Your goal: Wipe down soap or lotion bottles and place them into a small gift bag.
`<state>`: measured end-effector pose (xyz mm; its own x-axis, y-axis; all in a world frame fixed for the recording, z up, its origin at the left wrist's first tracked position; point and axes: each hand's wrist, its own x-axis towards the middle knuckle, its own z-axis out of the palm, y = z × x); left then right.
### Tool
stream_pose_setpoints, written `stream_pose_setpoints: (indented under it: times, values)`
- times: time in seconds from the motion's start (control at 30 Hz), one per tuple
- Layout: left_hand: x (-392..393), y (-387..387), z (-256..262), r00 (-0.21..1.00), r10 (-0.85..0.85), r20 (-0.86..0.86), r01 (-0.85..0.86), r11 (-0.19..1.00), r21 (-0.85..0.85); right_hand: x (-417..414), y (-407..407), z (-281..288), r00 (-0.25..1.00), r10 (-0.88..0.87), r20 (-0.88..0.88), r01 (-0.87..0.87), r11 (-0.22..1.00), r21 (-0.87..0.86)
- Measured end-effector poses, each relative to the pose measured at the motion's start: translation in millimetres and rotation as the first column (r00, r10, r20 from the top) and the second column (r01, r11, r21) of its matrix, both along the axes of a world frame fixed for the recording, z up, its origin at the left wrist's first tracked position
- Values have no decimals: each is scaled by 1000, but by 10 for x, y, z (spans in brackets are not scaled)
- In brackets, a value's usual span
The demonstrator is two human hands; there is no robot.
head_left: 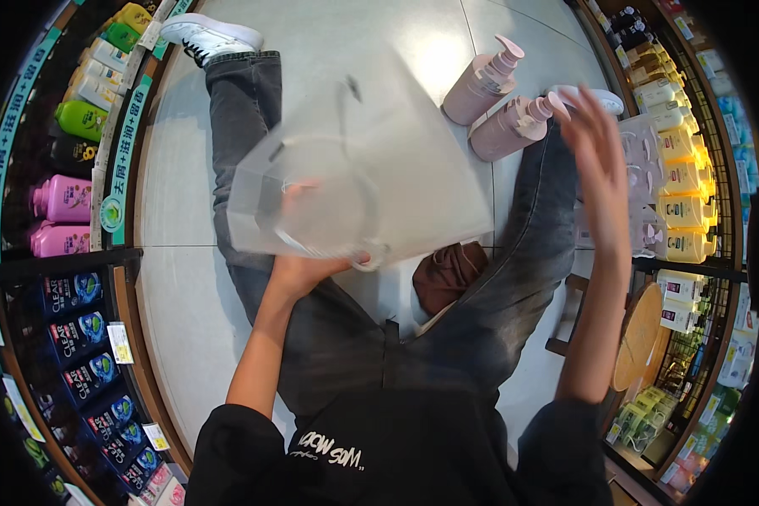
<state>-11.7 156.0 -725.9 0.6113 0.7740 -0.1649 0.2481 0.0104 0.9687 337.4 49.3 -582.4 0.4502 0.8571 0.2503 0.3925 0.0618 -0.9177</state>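
My left hand [307,273] grips a translucent frosted plastic bag [417,183] by its rim, and the fingers show dimly through the plastic. The bag has white loop handles and is tilted above the floor between my legs. Two pink pump bottles [505,129] stand on the floor beyond the bag, to the right. My right hand [594,155] is raised beside them with its fingers apart, blurred and holding nothing. In the picture its fingers overlap the nearer pump head; whether they touch it, I cannot tell.
Clear bags [635,171] holding pump bottles stand at my right. Shelves of yellow bottles [682,212] run behind them, with a wooden stool [637,338] close by. A brown cloth-like item [449,275] lies between my legs. Shelves of pink bottles [66,199] and dark blue boxes [79,332] line the left.
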Motion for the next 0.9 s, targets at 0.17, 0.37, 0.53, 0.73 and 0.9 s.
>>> stream_pose_setpoints:
  times: [0.17,0.37,0.53,0.73,0.9]
  values:
    - [592,-222,-10,826,120,550,224,827,-516,-363,-348,-307,995,96,38,-93,994,-61]
    - [1459,-683,-752,524,430,735,593,436,-677,-698,267,207,989,46,138,-30,993,-116]
    - [1122,-781,-464,610,690,390,214,330,-919,-875,494,792,727,233,646,-13,945,-327]
    - [604,-247,-585,650,726,226,-669,687,-284,-922,782,234,695,478,537,-198,845,-497]
    - [373,625,385,946,122,300,-245,876,415,-1037,965,-9,629,445,638,-419,885,-204]
